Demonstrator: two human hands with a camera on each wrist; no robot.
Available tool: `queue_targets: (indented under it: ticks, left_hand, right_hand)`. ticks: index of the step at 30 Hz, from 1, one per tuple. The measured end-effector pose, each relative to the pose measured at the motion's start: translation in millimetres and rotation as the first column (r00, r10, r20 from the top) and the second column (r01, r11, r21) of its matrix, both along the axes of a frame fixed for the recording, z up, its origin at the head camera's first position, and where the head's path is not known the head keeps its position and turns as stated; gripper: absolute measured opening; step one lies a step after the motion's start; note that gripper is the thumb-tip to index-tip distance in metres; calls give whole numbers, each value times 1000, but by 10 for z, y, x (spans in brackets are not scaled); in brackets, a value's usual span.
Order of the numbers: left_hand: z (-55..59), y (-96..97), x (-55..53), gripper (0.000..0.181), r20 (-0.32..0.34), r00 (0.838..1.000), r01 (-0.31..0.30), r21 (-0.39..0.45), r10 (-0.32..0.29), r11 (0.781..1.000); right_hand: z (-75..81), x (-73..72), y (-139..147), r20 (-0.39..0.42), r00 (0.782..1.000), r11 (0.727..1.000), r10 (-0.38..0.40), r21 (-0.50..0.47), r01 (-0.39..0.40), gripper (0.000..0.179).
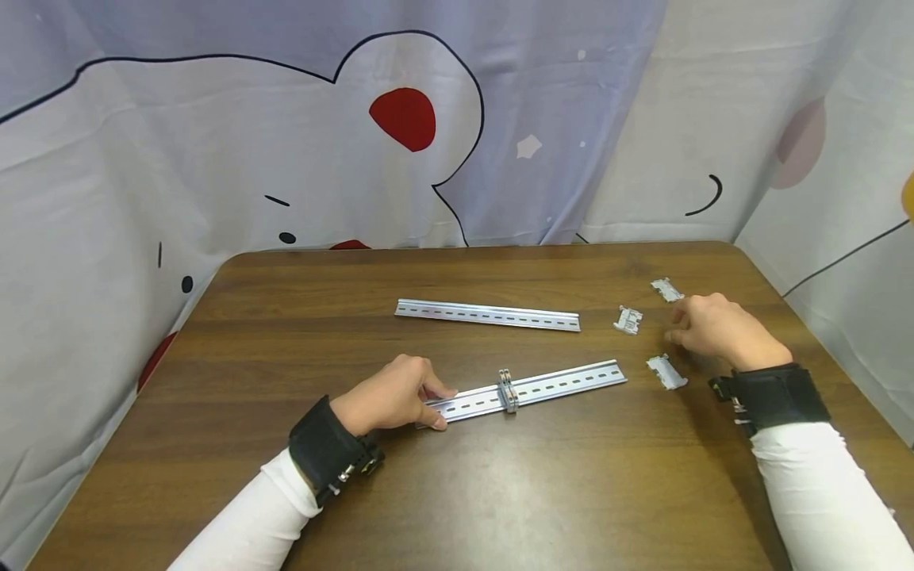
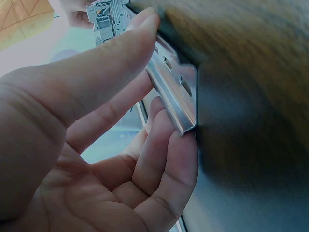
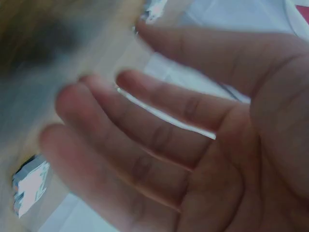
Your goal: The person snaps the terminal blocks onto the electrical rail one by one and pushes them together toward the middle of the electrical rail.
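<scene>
While the left hand [image 1: 389, 396] pinches the left end of the near rail [image 1: 571, 384], thumb on one long edge and fingertips at the other, the right hand [image 1: 721, 329] is over the right side of the counter [image 1: 543, 492], its fingers loose, its thumb apart, nothing in its grasp. Around those fingertips lie three loose blocks: the far block [image 1: 667, 289] just beyond them, the middle block [image 1: 628, 319] to their left, the near block [image 1: 667, 372] on the person's side. Whether a finger touches the far block I cannot tell.

Across the near rail, about midway along, stands a mounted block [image 1: 508, 391], upright where the loose ones lie flat; it may be more than one thin slice.

The near rail looks like thin folded metal with slots, so it should be stiff, fairly light and smooth enough to skid on the wood. Its long edges near an end seem the place to grip, clear of the mounted block and minding the cut corners. The blocks look like light plastic with small, perhaps fragile clips; a pinch across the flat faces would suit them.

Farther out lies the far rail [image 1: 488, 315], untouched by either hand, and behind the counter hangs a printed curtain [image 1: 214, 159].
</scene>
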State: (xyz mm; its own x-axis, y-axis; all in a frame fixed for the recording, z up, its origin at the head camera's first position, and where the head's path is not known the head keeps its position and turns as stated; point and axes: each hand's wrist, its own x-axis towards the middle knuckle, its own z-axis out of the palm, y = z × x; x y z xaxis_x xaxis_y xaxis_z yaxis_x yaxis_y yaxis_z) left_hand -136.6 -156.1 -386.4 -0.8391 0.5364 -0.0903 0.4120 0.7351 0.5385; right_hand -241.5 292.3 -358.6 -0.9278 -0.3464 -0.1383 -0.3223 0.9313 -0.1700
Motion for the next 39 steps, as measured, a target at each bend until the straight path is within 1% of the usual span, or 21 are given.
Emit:
queue_targets:
  ticks: [1, 2, 5, 6, 8, 13, 15, 21, 25, 28, 32, 36, 39]
  left_hand:
    - [0, -1, -1, 43, 1, 1000, -1, -2, 1, 1000]
    - [3, -1, -2, 43, 2, 1000, -1, -2, 1, 1000]
    - [8, -8, -2, 43, -5, 1000, 4, -2, -4, 1000]
    - [7, -11, -2, 43, -7, 1000, 4, -1, -4, 1000]
    - [10, -17, 0, 43, -7, 1000, 5, 1, -5, 1000]
    - [5, -17, 3, 44, -5, 1000, 13, 6, -13, 1000]
    - [5, -15, 3, 44, -6, 1000, 17, 9, -17, 1000]
    - [5, -18, 3, 44, -8, 1000, 8, 0, -8, 1000]
    - [11, -10, 5, 44, 3, 1000, 3, -1, -3, 1000]
    - [12, -6, 5, 44, 5, 1000, 5, 4, -5, 1000]
    - [16, -9, 6, 44, 9, 1000, -1, 0, 1, 1000]
    - [21, -10, 7, 44, 14, 1000, -1, 0, 1, 1000]
    - [19, -7, 5, 44, 11, 1000, 5, 1, -5, 1000]
  right_hand:
    - [10, 14, -13, 26, 1000, 1000, 6, -4, -5, 31]
    - [21, 31, -33, 70, 998, 1000, 9, -12, -8, 36]
    - [34, 68, -96, 189, 982, 1000, 19, -10, -17, 47]
    - [38, 81, -121, 218, 976, 1000, 19, -8, -18, 49]
    - [40, 99, -158, 251, 968, 1000, 14, 5, -16, 52]
    - [47, 133, -189, 244, 970, 999, 15, 43, -27, 57]
    - [49, 147, -198, 250, 968, 999, 21, 37, -31, 58]
    - [23, 150, -246, 272, 961, 999, 47, -22, -43, 53]
    - [31, 149, -239, 310, 951, 999, 21, -45, -8, 48]
    - [51, 151, -228, 330, 943, 998, 34, -62, -15, 42]
    - [86, 153, -223, 314, 945, 995, 96, -67, -79, 36]
    - [130, 171, -221, 286, 951, 993, 122, -41, -115, 32]
    - [144, 182, -209, 258, 957, 991, 135, -42, -129, 28]
